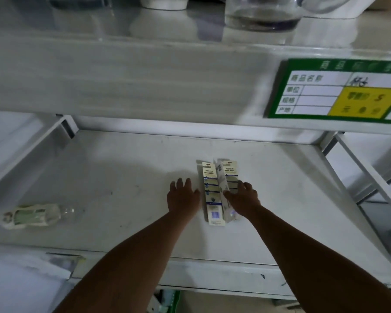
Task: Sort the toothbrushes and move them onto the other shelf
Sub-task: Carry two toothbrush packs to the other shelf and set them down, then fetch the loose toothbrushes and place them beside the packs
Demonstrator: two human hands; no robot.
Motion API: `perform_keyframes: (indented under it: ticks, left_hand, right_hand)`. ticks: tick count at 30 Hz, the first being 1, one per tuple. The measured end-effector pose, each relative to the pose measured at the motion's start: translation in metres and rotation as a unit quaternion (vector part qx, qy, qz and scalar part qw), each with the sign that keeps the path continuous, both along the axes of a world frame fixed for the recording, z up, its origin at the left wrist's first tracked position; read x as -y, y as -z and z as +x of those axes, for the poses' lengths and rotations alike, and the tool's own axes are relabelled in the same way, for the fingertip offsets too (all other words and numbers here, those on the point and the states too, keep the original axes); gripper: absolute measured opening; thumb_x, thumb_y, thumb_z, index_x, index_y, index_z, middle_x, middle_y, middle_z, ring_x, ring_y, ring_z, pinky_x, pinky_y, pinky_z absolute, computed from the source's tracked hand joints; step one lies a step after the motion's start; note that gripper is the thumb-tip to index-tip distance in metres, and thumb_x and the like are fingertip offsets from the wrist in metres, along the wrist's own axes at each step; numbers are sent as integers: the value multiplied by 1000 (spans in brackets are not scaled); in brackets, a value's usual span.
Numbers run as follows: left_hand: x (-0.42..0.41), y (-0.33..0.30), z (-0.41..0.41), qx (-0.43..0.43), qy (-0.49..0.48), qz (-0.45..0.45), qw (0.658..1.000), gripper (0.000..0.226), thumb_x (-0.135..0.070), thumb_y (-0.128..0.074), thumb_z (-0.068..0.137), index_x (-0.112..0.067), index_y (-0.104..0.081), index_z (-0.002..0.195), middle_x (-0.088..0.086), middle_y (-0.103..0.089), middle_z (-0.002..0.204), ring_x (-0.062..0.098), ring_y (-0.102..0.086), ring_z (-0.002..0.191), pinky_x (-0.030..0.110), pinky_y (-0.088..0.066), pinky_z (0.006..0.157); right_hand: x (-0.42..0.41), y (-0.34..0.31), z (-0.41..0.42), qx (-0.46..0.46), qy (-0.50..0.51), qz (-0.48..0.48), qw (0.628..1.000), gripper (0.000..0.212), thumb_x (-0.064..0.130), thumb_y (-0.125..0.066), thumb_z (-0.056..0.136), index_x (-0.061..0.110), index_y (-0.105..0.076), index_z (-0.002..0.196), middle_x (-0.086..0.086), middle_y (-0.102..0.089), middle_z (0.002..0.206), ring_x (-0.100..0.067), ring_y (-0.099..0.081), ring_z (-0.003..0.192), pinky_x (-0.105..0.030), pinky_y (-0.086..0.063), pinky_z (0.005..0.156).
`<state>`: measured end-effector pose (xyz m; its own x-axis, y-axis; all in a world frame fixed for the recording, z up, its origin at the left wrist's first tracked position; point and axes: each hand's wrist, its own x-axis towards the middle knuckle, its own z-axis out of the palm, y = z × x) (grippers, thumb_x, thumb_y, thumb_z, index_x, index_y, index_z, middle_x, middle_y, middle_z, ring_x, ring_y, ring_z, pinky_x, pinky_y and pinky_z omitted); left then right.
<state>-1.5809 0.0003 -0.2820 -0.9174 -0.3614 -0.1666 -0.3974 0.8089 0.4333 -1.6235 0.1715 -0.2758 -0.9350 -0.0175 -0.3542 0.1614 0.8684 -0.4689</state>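
Note:
Several carded toothbrush packs (pixel 212 190) lie in a small pile on the white shelf (pixel 122 177), their long sides pointing away from me. One pack (pixel 224 188) is tipped up on its edge in the middle of the pile. My left hand (pixel 182 196) rests flat on the shelf just left of the pile, fingers spread, holding nothing. My right hand (pixel 243 197) sits on the right side of the pile, thumb against the tilted pack and fingers over the packs beneath.
A green and white packaged item (pixel 32 215) lies at the shelf's left end. The upper shelf's front rail carries a green and yellow price label (pixel 334 91). Glass bowls (pixel 262 12) stand on the upper shelf. Metal brackets flank both shelf ends.

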Motion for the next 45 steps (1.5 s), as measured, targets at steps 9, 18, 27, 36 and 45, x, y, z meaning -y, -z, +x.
perform_keyframes:
  ticks: [9,18,27,36,45]
  left_hand:
    - [95,-40,54,15,-34,-79,996,65,-50,-24,98,-22,-7,154,3,-3,164,27,5,150,45,-8,121]
    - [239,-78,218,41,-257,-88,962,64,-50,-25,97,-21,-13,153,3,-10,163,26,-2,151,45,-12,121]
    - [315,-106,435,71,-455,-75,885,60,-48,-27,98,-17,-21,149,7,-29,155,34,-18,146,46,-24,114]
    - [288,-116,578,132,-596,-30,792,55,-42,-23,97,-23,-23,149,6,-25,156,35,-16,145,49,-23,116]
    - [191,-135,665,139,-765,34,628,56,-44,-27,94,-20,-32,144,11,-36,151,36,-32,138,50,-27,115]
  right_hand:
    - [88,-53,5,-94,-220,76,968,71,53,-36,97,15,-17,154,-7,-16,162,-25,-15,149,-40,-20,118]
    - [267,-85,86,-108,-416,66,901,75,58,-23,98,14,-7,156,-5,-4,165,-19,-6,151,-37,-11,121]
    - [411,-113,247,-102,-581,-7,808,69,51,-33,99,11,-21,153,-9,-20,162,-25,-21,148,-38,-18,119]
    - [483,-114,390,-98,-749,7,655,62,51,-30,100,12,-32,148,-7,-31,156,-27,-29,143,-40,-27,114]
    - [476,-119,504,-70,-879,-19,472,61,52,-34,96,24,-29,150,-5,-29,156,-30,-31,141,-42,-30,113]
